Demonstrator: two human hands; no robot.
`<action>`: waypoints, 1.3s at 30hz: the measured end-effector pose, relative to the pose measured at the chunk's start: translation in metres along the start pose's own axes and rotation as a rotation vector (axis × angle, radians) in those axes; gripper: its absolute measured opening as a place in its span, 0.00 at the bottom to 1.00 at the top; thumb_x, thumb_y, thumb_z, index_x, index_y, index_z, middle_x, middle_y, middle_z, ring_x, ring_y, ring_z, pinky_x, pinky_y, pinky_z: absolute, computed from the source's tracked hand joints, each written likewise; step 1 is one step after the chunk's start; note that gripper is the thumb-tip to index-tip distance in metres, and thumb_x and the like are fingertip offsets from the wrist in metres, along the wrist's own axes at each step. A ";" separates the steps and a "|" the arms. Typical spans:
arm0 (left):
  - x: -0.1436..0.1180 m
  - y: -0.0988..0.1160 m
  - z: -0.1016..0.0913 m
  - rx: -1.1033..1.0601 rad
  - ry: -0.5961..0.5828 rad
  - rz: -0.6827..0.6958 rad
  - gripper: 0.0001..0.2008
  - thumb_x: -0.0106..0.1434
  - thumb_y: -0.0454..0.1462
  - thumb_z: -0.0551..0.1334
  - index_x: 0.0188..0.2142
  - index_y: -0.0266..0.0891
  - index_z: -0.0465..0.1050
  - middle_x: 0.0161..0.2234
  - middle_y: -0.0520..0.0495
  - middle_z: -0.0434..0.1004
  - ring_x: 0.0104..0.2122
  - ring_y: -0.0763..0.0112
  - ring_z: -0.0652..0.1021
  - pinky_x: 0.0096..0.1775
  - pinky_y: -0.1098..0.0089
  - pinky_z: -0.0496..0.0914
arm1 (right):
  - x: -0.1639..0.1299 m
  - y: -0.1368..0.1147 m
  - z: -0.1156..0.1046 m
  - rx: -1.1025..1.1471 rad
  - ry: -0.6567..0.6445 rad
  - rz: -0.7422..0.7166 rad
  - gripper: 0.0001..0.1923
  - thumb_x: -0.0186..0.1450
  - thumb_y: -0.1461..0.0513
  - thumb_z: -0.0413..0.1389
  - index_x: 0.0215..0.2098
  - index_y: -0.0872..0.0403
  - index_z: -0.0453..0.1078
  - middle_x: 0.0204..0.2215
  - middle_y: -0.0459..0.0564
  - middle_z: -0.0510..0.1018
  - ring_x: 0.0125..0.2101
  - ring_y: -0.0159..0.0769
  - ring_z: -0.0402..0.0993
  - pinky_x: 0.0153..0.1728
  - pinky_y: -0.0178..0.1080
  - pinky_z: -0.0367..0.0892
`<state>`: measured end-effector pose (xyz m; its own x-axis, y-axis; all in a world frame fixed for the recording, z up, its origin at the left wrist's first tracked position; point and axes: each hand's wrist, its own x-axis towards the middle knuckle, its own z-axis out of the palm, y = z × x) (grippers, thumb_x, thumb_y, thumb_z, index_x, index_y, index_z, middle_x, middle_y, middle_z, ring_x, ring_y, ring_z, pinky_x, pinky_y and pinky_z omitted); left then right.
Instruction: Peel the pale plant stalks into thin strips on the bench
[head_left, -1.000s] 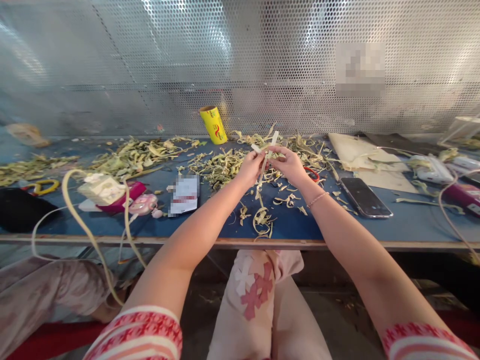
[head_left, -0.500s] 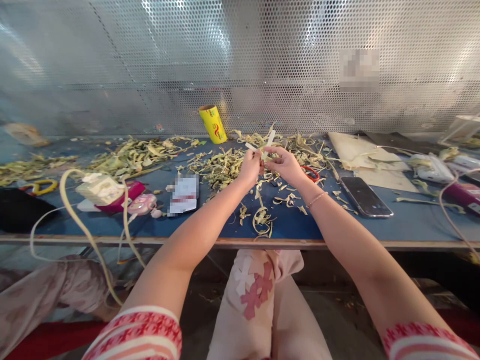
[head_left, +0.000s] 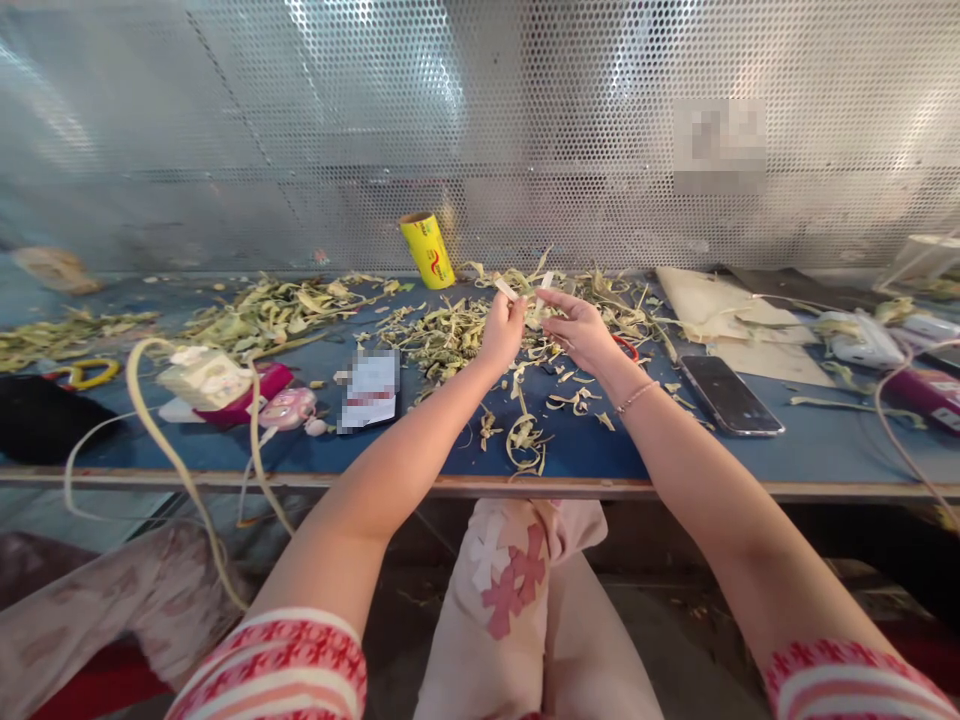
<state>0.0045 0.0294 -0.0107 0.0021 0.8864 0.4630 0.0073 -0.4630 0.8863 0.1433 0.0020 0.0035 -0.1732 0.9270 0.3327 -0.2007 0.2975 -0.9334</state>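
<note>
Fingers [head_left: 517, 305] pinching pale strip [head_left: 505, 290].

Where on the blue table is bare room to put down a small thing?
The blue table is bare near its front edge, right of the phone. A second bare patch lies at the front edge between the white card and the curled peelings. The back strip is crowded with green scraps, and the left part with cables.
</note>
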 end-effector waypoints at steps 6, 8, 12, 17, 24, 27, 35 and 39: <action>0.002 -0.008 0.002 -0.075 0.100 -0.108 0.19 0.60 0.54 0.58 0.40 0.43 0.64 0.23 0.55 0.60 0.21 0.77 0.68 0.27 0.72 0.60 | 0.001 0.003 -0.001 -0.008 -0.017 0.006 0.27 0.48 0.65 0.64 0.47 0.52 0.73 0.43 0.46 0.73 0.24 0.21 0.65 0.27 0.30 0.67; 0.002 -0.007 0.003 -0.109 0.114 -0.149 0.18 0.61 0.54 0.57 0.39 0.43 0.62 0.21 0.56 0.59 0.19 0.79 0.65 0.25 0.74 0.58 | 0.001 0.002 -0.001 -0.006 -0.009 0.012 0.26 0.48 0.65 0.64 0.47 0.53 0.73 0.42 0.46 0.73 0.25 0.22 0.66 0.27 0.31 0.67; 0.000 -0.003 0.005 -0.163 0.142 -0.204 0.14 0.64 0.50 0.56 0.34 0.42 0.60 0.19 0.58 0.57 0.15 0.81 0.62 0.20 0.75 0.54 | -0.001 -0.001 0.001 0.002 0.019 0.037 0.24 0.49 0.67 0.63 0.46 0.53 0.73 0.42 0.46 0.73 0.26 0.22 0.67 0.29 0.31 0.68; 0.002 0.000 -0.001 -0.151 0.050 -0.096 0.14 0.62 0.46 0.60 0.28 0.38 0.63 0.18 0.57 0.62 0.16 0.82 0.65 0.22 0.76 0.60 | 0.000 -0.005 -0.001 0.043 0.119 0.107 0.18 0.50 0.69 0.61 0.40 0.55 0.74 0.35 0.44 0.74 0.24 0.21 0.66 0.27 0.30 0.66; 0.002 0.006 -0.004 -0.307 -0.123 -0.166 0.11 0.54 0.40 0.68 0.32 0.35 0.74 0.23 0.52 0.74 0.22 0.79 0.71 0.27 0.75 0.66 | 0.001 -0.009 -0.004 0.084 0.166 0.154 0.14 0.49 0.69 0.60 0.36 0.56 0.73 0.25 0.41 0.72 0.21 0.21 0.64 0.25 0.29 0.64; -0.001 0.008 -0.004 -0.393 -0.218 -0.211 0.11 0.52 0.39 0.70 0.33 0.35 0.76 0.27 0.51 0.77 0.24 0.79 0.73 0.30 0.75 0.69 | 0.001 -0.008 -0.005 0.068 0.141 0.149 0.16 0.48 0.69 0.60 0.36 0.56 0.73 0.23 0.41 0.72 0.20 0.21 0.64 0.24 0.29 0.64; -0.002 0.009 -0.010 -0.381 -0.338 -0.257 0.10 0.53 0.39 0.69 0.34 0.36 0.76 0.28 0.50 0.77 0.27 0.80 0.75 0.37 0.72 0.72 | 0.004 -0.004 -0.010 -0.008 0.104 0.118 0.14 0.49 0.67 0.58 0.34 0.56 0.75 0.25 0.45 0.74 0.22 0.24 0.64 0.25 0.32 0.62; -0.001 0.009 -0.012 -0.356 -0.351 -0.335 0.08 0.55 0.39 0.68 0.29 0.36 0.75 0.25 0.50 0.75 0.25 0.78 0.75 0.33 0.72 0.71 | 0.004 -0.005 -0.009 -0.021 0.132 0.113 0.13 0.48 0.68 0.59 0.33 0.56 0.75 0.25 0.45 0.74 0.22 0.23 0.64 0.25 0.32 0.63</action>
<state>-0.0075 0.0246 -0.0026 0.3878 0.9037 0.1813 -0.2704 -0.0765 0.9597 0.1524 0.0063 0.0079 -0.0656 0.9763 0.2063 -0.1669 0.1931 -0.9669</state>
